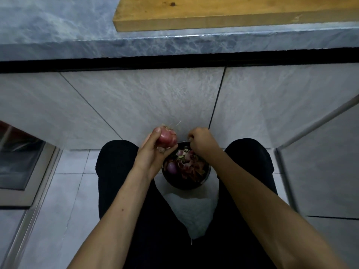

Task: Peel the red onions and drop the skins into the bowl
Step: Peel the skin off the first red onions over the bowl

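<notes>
The left hand (153, 152) gripped a red onion (167, 139), fingers and thumb curled round it, just above the far left rim of the dark bowl (206, 176). The right hand (202, 140) hovered over the bowl's far side with fingers curled; whether it pinched anything could not be told. Onion skins (191, 166) lay in the bowl.

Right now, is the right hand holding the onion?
No, the onion sits in the left hand; the right hand hovers curled above the bowl.
</notes>
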{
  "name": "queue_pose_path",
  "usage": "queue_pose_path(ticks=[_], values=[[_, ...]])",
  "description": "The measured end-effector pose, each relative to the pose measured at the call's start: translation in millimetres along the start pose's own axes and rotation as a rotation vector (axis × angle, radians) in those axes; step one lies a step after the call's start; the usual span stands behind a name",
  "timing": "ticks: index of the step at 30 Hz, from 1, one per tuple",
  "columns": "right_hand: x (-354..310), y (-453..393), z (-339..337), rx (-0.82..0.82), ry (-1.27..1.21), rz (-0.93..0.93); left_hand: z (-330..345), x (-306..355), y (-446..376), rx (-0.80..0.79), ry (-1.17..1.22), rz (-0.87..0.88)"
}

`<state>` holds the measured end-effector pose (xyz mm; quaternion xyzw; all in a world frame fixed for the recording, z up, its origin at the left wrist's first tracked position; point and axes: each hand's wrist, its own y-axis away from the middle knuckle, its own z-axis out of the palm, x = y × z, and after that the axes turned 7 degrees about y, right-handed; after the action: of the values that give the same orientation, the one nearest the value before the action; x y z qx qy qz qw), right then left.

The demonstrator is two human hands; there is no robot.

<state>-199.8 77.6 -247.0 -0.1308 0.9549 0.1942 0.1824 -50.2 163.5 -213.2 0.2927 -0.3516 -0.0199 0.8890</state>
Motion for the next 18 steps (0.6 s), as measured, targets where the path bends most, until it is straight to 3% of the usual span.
queue_pose_path(ticks=[7, 13, 18], values=[[0.1, 8.1, -4.1, -0.035, -0.051, -0.11, 2.9, 4.3, 27.9, -0.011, 0.002, 0.11], [-16.7, 38.7, -38.0, 0.137, -0.46, -0.323, 18.1, 9.1, 47.7, 0.019, 0.083, 0.157], [-29.7, 55.4, -56.8, -0.036, -0.617, -0.519, 27.4, 10.9, 46.8, -0.037, -0.016, 0.166]])
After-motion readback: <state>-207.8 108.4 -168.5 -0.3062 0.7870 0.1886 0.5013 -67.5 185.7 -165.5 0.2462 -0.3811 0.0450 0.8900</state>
